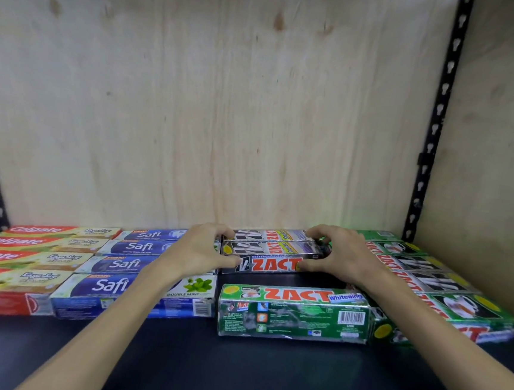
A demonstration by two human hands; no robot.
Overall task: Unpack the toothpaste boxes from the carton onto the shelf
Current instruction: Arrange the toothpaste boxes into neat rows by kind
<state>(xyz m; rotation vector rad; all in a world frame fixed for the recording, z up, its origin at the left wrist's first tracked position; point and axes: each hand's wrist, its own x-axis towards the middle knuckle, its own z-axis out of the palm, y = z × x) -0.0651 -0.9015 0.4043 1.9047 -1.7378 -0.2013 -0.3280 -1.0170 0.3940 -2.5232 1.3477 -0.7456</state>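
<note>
The black toothpaste pack (271,252) lies lengthwise on the dark shelf (191,360), near the plywood back wall (214,97), and is gripped at both ends. The left hand (204,249) grasps its left end, fingers curled over the top edge and thumb pressed to the front face. The right hand (334,254) grasps its right end the same way, fingers over the top and thumb at the front. Just in front of the thumbs, apart from them, a green toothpaste pack (293,314) lies on the shelf. Right of the right hand, a row of green and black packs (434,285) runs front to back, partly under the right forearm. Left of the left hand stand blue boxes (128,264), then red and yellow boxes (26,255). A black slotted upright (439,117) rises behind the right fingers
</note>
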